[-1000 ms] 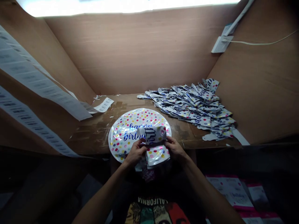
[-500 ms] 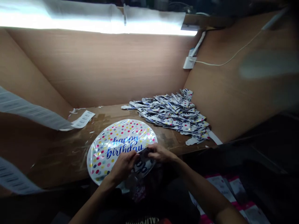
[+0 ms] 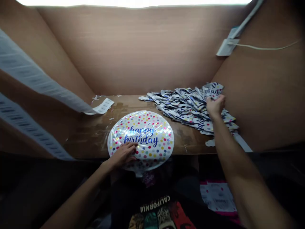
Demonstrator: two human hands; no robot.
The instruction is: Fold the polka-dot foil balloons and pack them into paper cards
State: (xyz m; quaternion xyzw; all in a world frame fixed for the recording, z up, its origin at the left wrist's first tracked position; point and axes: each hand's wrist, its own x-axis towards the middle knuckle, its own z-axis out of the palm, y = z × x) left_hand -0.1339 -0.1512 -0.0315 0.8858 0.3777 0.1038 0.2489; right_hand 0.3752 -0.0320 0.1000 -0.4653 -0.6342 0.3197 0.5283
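A round foil balloon (image 3: pixel 145 149), white with coloured dots and blue "happy birthday" lettering, lies flat at the table's front edge, its tail hanging over. My left hand (image 3: pixel 125 153) rests on its lower left part, fingers stretched out and holding nothing. At the far right, my right hand (image 3: pixel 215 106) reaches onto a heap of folded balloons (image 3: pixel 183 108) with the same print. Its fingers are closed at the lower edge of a folded balloon (image 3: pixel 213 89) on top of the heap; the fingertips are partly hidden.
Brown cardboard walls (image 3: pixel 133 54) enclose the taped cardboard tabletop (image 3: pixel 95 133). Strips of printed labels (image 3: pixel 43 76) hang in from the left. A white box with a cable (image 3: pixel 227 47) is fixed in the right corner. Pink-edged packets (image 3: pixel 219 195) lie below at the right.
My hands have parted. The right one has gone from the balloon's lower right edge to the heap; the left now lies flat on the balloon. The view has shifted too.
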